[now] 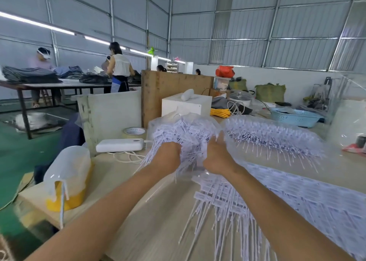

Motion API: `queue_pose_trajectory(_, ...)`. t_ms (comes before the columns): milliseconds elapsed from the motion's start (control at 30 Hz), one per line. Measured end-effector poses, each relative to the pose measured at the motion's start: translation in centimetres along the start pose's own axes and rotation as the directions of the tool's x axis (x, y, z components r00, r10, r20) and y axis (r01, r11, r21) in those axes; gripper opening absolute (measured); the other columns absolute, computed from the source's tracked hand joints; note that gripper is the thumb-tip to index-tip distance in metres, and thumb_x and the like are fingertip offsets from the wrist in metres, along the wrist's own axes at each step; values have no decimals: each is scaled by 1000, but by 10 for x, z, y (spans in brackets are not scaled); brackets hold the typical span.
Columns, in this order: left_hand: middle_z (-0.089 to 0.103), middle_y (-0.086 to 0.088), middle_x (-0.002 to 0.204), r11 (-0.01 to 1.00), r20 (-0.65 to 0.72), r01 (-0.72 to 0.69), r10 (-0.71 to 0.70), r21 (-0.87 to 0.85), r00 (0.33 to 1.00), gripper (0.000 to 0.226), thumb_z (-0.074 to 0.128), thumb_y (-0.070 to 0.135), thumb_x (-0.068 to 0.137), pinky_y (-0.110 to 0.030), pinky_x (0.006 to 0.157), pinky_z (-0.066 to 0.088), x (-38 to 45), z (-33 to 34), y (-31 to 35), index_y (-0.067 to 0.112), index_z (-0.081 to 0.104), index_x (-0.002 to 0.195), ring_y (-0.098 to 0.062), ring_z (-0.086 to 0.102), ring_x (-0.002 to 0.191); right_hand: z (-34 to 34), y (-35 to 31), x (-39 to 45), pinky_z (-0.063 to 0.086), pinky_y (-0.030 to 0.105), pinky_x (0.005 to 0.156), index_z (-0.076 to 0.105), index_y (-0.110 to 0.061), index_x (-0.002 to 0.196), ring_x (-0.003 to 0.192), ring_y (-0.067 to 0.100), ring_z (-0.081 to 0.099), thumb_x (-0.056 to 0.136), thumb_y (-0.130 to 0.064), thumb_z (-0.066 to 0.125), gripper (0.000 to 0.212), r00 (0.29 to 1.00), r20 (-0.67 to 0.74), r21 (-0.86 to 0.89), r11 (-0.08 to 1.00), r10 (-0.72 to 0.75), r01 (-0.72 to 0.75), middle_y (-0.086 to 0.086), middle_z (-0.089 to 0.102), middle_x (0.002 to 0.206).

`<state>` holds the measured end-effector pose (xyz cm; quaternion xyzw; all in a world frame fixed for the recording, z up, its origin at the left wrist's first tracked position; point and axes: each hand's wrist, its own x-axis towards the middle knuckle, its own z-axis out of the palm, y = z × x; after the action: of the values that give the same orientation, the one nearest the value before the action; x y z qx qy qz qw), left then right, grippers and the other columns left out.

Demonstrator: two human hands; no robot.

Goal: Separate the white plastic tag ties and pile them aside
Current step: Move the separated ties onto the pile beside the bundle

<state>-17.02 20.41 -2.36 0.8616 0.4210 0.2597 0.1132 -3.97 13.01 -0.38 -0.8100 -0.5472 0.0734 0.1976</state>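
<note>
A tangled bundle of white plastic tag ties point(184, 136) spills from a clear plastic bag at the middle of the wooden table point(158, 221). My left hand point(168, 156) grips the bundle's near left side, fingers curled into the ties. My right hand point(217, 155) grips its right side, with the thumb raised against the bag's film. A loose pile of separated tag ties point(287, 203) lies spread along the table to the right of my right arm. A second clear bag full of tag ties point(271, 136) lies behind it.
A white power bank point(120, 145) with a cable and a tape roll point(134, 132) sit left of the bundle. A bagged yellow container point(68, 178) stands at the table's left edge. A blue basket point(295, 117) and white box point(186, 102) stand behind. People work at a far table.
</note>
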Motion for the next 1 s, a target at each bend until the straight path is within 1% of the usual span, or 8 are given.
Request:
queue_pose_trajectory(100, 60, -26, 102, 999, -20, -29, 30, 28, 999, 19, 36, -9, 87, -25, 67, 33, 33, 18, 19, -4, 54, 83, -34, 56, 97, -7, 7, 3, 26, 49, 113, -23, -13, 146, 142, 41, -15, 85, -2, 61, 105, 983, -186, 65, 998, -3, 15, 7, -38, 149)
queue_pose_trajectory(200, 54, -23, 113, 993, -51, -54, 59, 102, 997, 27, 38, -9, 87, -29, 79, 39, 62, 34, 30, -3, 51, 110, -31, 54, 102, -11, 14, 4, 25, 45, 111, -25, -19, 145, 142, 40, -15, 84, -3, 62, 107, 954, -300, 63, 997, -23, 44, 3, -41, 148)
queue_pose_trajectory(300, 44, -20, 125, 964, -25, -39, 47, 264, 999, 33, 41, -6, 90, -28, 85, 43, 77, 51, 34, -2, 44, 123, -29, 49, 113, -14, 20, 4, 27, 45, 110, -24, -21, 146, 142, 38, -16, 85, -6, 63, 107, 959, -279, 23, 999, -37, 45, 2, -42, 146)
queue_pose_trajectory(467, 40, -17, 135, 899, 28, 14, -29, 437, 999, 43, 47, 10, 91, -45, 105, 33, 79, 59, 42, 2, 39, 133, -33, 37, 128, -18, 31, 5, 26, 49, 112, -13, -21, 149, 144, 35, -12, 87, -4, 56, 94, 979, -199, -65, 998, -33, 20, 3, -33, 152)
queue_pose_trajectory(700, 32, -17, 141, 865, -7, 77, -85, 496, 996, 59, 44, 20, 91, -48, 106, 27, 54, 46, 60, -1, 22, 142, -33, 32, 130, -17, 38, -6, 28, 42, 112, 11, -13, 149, 145, 31, 6, 89, -10, 56, 75, 996, -80, -171, 985, -42, 28, 12, -6, 158)
queue_pose_trajectory(800, 30, -17, 143, 818, 108, 68, -157, 571, 982, 59, 46, 21, 90, -50, 106, 28, 35, 35, 69, 2, 24, 141, -35, 29, 132, -29, 37, -22, 38, 35, 104, 40, -9, 138, 132, 29, 38, 89, -13, 57, 52, 983, -117, -139, 982, -144, 127, 15, 39, 144)
queue_pose_trajectory(900, 46, -13, 127, 769, 163, -35, -90, 638, 983, 41, 48, 23, 90, -45, 98, 34, 9, 16, 92, 10, 47, 128, -32, 42, 121, -59, 50, -49, 47, 32, 96, 63, -9, 119, 108, 23, 60, 90, -13, 58, 30, 944, -264, 45, 976, -196, 215, 8, 65, 116)
queue_pose_trajectory(1000, 45, -1, 71, 848, 124, -235, 200, 475, 972, 14, 48, 21, 93, -29, 64, 36, -24, 7, 118, 11, 57, 91, -23, 50, 74, -89, 92, -80, 54, 24, 72, 70, -10, 96, 77, 19, 68, 89, -6, 57, 16, 942, -330, 289, 944, -58, 160, 4, 71, 84)
